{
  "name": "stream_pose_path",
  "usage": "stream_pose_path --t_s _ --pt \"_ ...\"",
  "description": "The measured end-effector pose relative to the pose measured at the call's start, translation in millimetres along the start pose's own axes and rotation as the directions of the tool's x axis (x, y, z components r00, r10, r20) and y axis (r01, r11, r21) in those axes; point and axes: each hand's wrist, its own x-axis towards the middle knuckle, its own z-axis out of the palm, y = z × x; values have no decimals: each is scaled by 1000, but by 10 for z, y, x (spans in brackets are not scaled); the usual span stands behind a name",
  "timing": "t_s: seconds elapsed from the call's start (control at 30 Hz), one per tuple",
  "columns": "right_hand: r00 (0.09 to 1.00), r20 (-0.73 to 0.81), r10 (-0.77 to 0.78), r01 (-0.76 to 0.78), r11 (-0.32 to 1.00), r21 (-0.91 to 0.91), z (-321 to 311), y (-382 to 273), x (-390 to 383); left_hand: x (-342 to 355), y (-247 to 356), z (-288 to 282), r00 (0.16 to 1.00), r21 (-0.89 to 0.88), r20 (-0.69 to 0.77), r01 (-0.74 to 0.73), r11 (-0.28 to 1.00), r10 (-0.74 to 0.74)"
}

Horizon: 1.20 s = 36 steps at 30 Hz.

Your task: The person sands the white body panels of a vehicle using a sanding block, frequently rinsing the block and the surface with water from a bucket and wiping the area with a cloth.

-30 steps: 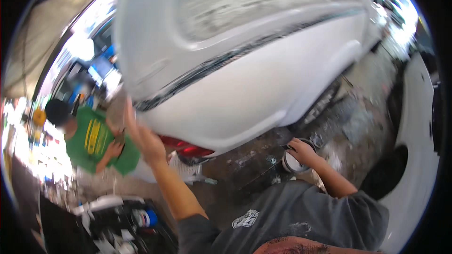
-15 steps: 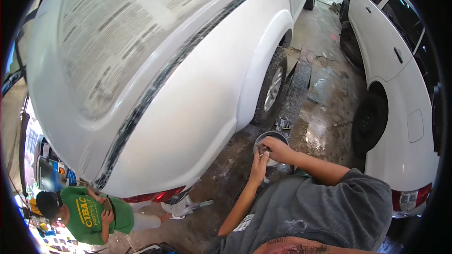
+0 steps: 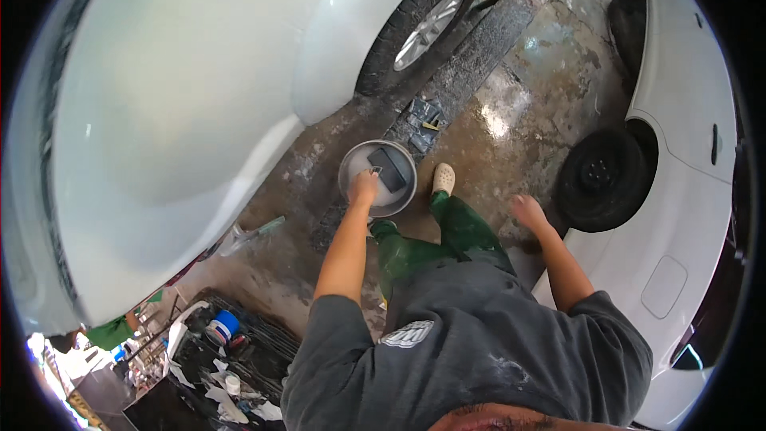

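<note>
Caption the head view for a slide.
Left hand over a round grey pail with a dark block inside, right hand held apart, white vehicles on both sides.

We see a wet, stained concrete floor, its surface patchy and shiny. A long, dark plank lies on it, running down from the floor's far edge, with a crumpled dark packet on it. At the floor's right edge we find a black wheel — and nearer the middle, a cream clog. Whether the grey bucket touches the floor, we cannot tell.
</note>
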Motion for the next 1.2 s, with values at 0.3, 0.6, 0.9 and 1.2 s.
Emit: stream_pose_path --t_s 0.3,0.6,0.9,1.2 --pt "855 322 406 -487 842 232 87 629 -1264 902 -480 1282 964 264 177 147 953 -197" --pt "995 103 -3 -36 927 373 -561 -793 753 401 -350 1158 850 -648 373 525 551 -372" --pt "908 -111 -404 405 776 483 -658 -3159 1316 -742 -120 10 991 -846 23 91 525 -135" --pt "976 -138 -171 206 492 846 -586 -3923 752 -1316 -587 -562 976 -866 81 -31 499 202"
